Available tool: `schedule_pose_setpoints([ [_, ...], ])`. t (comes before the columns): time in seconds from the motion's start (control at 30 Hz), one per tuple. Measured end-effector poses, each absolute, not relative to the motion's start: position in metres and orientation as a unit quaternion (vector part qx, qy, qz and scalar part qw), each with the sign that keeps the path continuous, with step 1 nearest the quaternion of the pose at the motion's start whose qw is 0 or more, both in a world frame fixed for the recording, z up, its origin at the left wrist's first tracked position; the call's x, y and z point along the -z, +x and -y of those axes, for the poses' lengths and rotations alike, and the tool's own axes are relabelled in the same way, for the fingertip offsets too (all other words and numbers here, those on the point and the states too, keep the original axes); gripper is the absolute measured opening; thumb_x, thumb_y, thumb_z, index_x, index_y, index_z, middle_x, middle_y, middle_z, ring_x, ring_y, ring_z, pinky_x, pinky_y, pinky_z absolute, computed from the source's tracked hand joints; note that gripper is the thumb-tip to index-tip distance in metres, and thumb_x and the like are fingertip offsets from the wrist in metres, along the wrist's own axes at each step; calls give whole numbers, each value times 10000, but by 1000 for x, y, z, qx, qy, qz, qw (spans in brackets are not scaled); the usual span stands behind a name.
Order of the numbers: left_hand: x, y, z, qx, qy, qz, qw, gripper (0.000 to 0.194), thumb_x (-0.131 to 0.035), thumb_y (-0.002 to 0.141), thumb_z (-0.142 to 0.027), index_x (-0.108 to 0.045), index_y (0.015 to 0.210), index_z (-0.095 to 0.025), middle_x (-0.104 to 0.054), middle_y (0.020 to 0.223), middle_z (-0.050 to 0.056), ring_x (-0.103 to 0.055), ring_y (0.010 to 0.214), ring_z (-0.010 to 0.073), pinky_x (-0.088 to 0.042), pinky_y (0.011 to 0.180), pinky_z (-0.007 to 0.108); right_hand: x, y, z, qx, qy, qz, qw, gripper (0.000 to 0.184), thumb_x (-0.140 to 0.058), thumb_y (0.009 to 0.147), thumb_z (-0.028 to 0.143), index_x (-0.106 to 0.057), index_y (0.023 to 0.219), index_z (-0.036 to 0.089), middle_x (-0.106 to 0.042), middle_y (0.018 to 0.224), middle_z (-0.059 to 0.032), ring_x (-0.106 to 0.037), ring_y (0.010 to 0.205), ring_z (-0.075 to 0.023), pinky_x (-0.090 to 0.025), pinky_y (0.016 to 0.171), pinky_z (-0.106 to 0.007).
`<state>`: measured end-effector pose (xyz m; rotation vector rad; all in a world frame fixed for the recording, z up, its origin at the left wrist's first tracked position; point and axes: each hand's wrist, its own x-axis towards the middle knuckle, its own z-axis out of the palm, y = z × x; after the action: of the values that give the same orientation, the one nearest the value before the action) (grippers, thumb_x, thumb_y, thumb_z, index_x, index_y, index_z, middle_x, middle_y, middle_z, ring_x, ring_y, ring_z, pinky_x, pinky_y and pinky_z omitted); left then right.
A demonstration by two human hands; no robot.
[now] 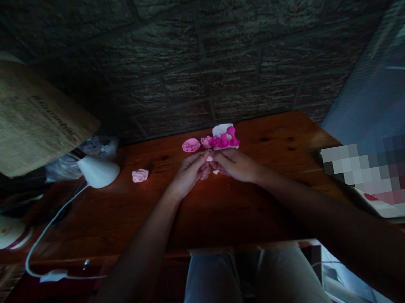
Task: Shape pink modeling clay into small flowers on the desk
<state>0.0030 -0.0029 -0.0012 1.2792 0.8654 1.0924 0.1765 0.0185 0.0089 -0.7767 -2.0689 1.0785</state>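
Note:
My left hand [190, 172] and my right hand [234, 164] meet over the middle of the wooden table [158, 211]. Their fingertips pinch together on a small pale pink piece [210, 160]; its shape is too small to make out. Just beyond the hands lie a flat pink clay flower [191, 145] and a row of darker magenta clay pieces [224, 141] resting on a white sheet [221, 130]. A lighter pink lump [140, 175] sits apart to the left.
A white lamp base [99, 171] with a cable [41, 237] running to the table's front edge stands at the left. A printed lampshade [7, 112] hangs above it. Crumpled clear plastic [100, 147] lies behind. A dark brick wall [199, 42] backs the table.

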Motion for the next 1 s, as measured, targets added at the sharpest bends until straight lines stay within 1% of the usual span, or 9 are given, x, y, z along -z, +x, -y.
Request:
schedule_pose_setpoints([
  [0.2,5,1,-1,-487,563,-373,554,374,-750,814,-489,-606,711,-160,-487,528,-48,-337,465,60,-229,479,239,-9,175,-16,-414,-305,793,327,349,-342,985,272,-510,683,225,-505,631,11,-523,673,-158,-416,713,-306],
  [0.33,4,2,-1,-493,567,-374,543,367,-750,813,-486,-600,714,-165,-465,518,-61,-318,459,58,-222,479,237,-5,173,-17,-415,-303,786,342,313,-369,987,298,-508,715,230,-516,644,13,-533,684,-161,-422,711,-304],
  [0.47,3,3,2,-482,558,-383,556,454,-754,816,-582,-581,724,-172,-465,528,-57,-353,460,67,-231,475,237,-5,174,-18,-413,-297,784,356,311,-366,996,317,-502,730,228,-530,659,13,-547,684,-156,-441,721,-301],
  [0.57,3,3,2,-463,571,-386,558,562,-700,827,-701,-582,704,-166,-460,521,-49,-363,462,72,-248,477,241,-7,176,-19,-408,-284,794,350,322,-369,1004,321,-502,728,223,-549,663,12,-559,690,-151,-451,728,-296],
  [0.63,4,2,2,-449,586,-383,556,599,-669,835,-737,-579,680,-165,-445,507,-49,-358,466,73,-257,483,243,-7,177,-19,-395,-270,810,339,315,-392,1001,316,-511,727,218,-570,673,7,-567,701,-150,-454,735,-294],
  [0.77,3,2,3,-449,594,-370,556,563,-705,836,-684,-572,655,-168,-440,513,-49,-351,475,70,-259,487,242,-7,178,-18,-379,-272,820,331,303,-409,997,294,-523,727,213,-599,690,0,-570,707,-151,-454,740,-293],
  [1.0,-1,3,4,-470,581,-352,564,486,-756,816,-595,-596,672,-159,-508,563,-32,-353,474,60,-254,478,234,-7,177,-17,-414,-267,806,327,327,-415,1010,343,-535,734,214,-592,699,-4,-578,742,-161,-445,741,-302],
])
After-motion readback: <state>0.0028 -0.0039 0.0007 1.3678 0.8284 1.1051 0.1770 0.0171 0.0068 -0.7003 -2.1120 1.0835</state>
